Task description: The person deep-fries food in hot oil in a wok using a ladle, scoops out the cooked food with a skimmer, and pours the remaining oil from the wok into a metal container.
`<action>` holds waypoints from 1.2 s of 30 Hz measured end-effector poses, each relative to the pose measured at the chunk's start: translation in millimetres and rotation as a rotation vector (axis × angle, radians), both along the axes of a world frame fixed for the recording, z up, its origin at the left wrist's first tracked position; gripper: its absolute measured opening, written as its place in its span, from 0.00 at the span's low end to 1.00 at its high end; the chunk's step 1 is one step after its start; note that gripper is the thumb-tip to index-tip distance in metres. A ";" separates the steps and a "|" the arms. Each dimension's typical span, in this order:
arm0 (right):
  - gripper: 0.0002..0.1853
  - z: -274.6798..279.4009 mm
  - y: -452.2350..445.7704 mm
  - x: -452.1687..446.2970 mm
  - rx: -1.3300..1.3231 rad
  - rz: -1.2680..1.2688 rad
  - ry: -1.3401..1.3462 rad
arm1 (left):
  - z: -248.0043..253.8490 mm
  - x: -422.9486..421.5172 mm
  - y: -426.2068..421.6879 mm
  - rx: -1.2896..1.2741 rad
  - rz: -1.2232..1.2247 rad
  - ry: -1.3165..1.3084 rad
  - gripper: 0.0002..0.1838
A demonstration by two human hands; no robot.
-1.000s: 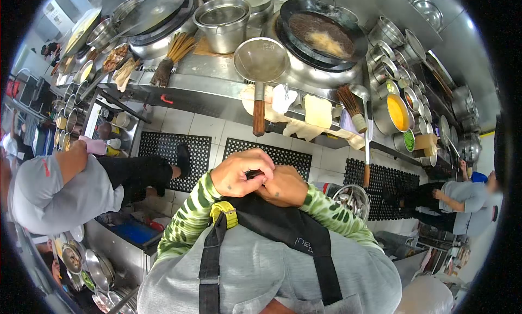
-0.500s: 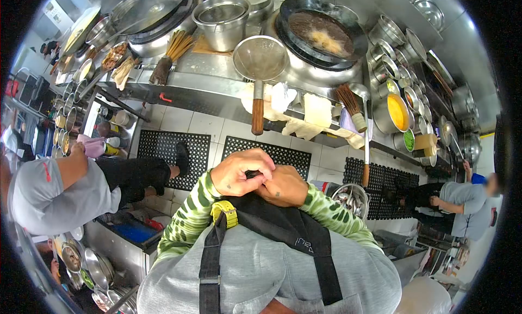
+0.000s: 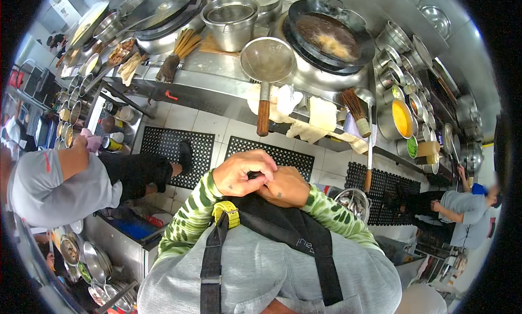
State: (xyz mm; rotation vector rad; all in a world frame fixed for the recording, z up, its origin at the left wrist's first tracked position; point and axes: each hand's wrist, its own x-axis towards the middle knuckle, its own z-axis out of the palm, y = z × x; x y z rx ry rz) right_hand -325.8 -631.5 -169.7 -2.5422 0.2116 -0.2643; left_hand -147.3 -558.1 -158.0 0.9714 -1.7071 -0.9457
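Note:
My left hand (image 3: 242,173) is curled in front of my chest, its fingertips meeting my right hand (image 3: 287,187). The right hand is bent too, and its fingers are mostly hidden behind the left. Whatever lies between them, if anything, cannot be made out. Beyond the hands, a round strainer (image 3: 267,59) rests at the counter edge with its wooden handle (image 3: 263,118) pointing toward me. Food fries in dark oil in a black wok (image 3: 329,38) behind it. Cream cloths (image 3: 322,114) hang at the edge, beside a bamboo brush (image 3: 356,112) and a long ladle (image 3: 370,134).
A co-worker (image 3: 60,186) at the left holds a pink cloth (image 3: 93,140). Another person (image 3: 462,208) stands at the right. Metal pots (image 3: 230,31) are behind the strainer, and a pan of orange liquid (image 3: 401,119) is at the right. Black mats (image 3: 176,151) cover parts of the floor.
The view has shifted slightly, so the counter items appear a little further right. My hands keep the same pose. The left co-worker's hands and pink cloth have moved a little.

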 end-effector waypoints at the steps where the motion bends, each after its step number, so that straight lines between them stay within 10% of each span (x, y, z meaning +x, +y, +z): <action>1: 0.11 -0.4 -0.4 -0.2 0.003 0.009 -0.005 | -0.3 -0.2 0.4 -0.001 0.000 0.001 0.07; 36: 0.13 -4.0 1.6 -6.1 0.051 -0.069 0.015 | -0.9 -5.0 -1.4 0.028 -0.012 -0.007 0.07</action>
